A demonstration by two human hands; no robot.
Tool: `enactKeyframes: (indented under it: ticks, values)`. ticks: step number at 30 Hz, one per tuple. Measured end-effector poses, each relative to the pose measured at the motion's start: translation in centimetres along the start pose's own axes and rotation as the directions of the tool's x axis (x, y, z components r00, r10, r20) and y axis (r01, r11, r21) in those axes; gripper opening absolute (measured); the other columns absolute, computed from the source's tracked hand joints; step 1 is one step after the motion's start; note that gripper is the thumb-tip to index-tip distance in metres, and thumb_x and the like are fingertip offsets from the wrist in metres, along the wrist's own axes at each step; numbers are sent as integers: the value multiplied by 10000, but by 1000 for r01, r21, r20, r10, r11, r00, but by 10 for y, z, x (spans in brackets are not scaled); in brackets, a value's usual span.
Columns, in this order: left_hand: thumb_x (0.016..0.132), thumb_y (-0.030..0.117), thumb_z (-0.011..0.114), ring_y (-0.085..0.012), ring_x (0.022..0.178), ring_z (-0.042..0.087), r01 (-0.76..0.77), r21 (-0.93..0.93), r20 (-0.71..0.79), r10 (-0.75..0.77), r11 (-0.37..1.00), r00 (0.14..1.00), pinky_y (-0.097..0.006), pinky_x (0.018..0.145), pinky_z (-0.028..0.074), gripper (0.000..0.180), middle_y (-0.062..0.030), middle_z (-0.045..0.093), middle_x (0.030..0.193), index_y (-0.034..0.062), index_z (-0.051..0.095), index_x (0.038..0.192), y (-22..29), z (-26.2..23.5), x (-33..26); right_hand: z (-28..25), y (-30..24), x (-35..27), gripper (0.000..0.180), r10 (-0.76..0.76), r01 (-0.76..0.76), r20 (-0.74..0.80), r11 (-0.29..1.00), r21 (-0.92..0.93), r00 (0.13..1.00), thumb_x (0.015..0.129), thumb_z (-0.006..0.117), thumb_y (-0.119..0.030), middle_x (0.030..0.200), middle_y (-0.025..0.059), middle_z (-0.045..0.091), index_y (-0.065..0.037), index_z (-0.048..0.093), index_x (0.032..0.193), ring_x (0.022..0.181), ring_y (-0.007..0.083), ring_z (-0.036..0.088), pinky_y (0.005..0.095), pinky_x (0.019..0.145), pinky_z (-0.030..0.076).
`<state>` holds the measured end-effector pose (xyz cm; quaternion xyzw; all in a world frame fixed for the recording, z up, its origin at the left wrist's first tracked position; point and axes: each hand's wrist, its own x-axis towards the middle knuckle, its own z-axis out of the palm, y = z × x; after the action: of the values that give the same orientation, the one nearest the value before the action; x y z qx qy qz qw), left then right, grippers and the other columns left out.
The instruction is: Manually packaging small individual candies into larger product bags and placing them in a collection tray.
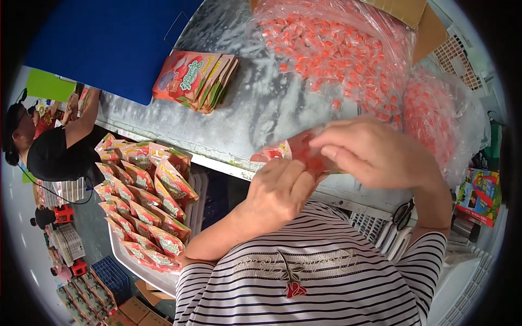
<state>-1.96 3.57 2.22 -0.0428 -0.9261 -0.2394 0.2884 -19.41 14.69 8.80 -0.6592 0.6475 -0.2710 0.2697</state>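
Note:
My left hand (pixel 281 191) is closed around a red and pink pouch (pixel 270 152), holding it over the near edge of the grey table. Right beside it, my right hand (pixel 365 150) is at the pouch's upper side, its thumb and fingers bent toward it. Motion blurs those fingers, so whether they hold anything cannot be made out. Beyond my hands lies a large spread of small red candies in clear wrappers (pixel 331 57), partly in a clear plastic bag. A stack of flat pouches (pixel 194 81) of the same colours rests on the table to the left.
A white tray (pixel 117 247) packed with upright, filled pouches (pixel 144 198) stands at my left. A blue board (pixel 103 43) covers the far left. At right are another bag of red candies (pixel 429 111) and black scissors (pixel 403 215). Another person (pixel 54 144) works farther left.

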Motion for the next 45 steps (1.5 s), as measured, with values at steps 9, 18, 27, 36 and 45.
enactKeyframes:
  ticks: [9,18,27,36,45]
  values:
    - [744,222,764,-325,1114,544,-81,-190,-112,60,978,992,-434,908,458,555,-211,555,1212,20,554,1216,-23,-15,-10,21,13,27,115,69,2,402,985,-173,913,782,572,-86,917,179,633,-19,615,864,889,361,595,405,826,447]
    - [956,188,520,-353,1025,630,216,-594,175,-137,775,975,-367,857,513,345,-220,614,1173,-17,567,1230,-61,46,-21,55,56,4,191,181,-166,411,983,-72,894,744,659,-140,801,236,638,9,636,861,750,393,628,433,652,496]
    - [993,177,445,-344,922,661,114,-584,-62,-185,804,981,-362,816,532,350,-224,650,1018,-74,539,1218,-25,43,-18,42,24,14,182,-101,62,345,991,122,933,788,623,-190,734,186,602,-11,585,784,689,337,594,392,630,480]
    - [985,155,477,-318,792,660,120,-609,-183,-286,784,941,-340,719,537,275,-200,668,930,-60,609,1093,-19,42,-24,31,21,14,138,146,-159,431,987,-5,891,844,565,-132,747,178,588,6,558,835,710,253,581,373,646,459]
    - [1017,291,447,-68,607,460,393,-697,-123,-640,599,758,-276,545,439,393,-17,514,622,-43,614,896,-30,3,-23,91,26,-6,327,203,284,-730,827,484,652,885,634,-123,1132,192,629,68,579,1145,1000,200,609,311,824,493]
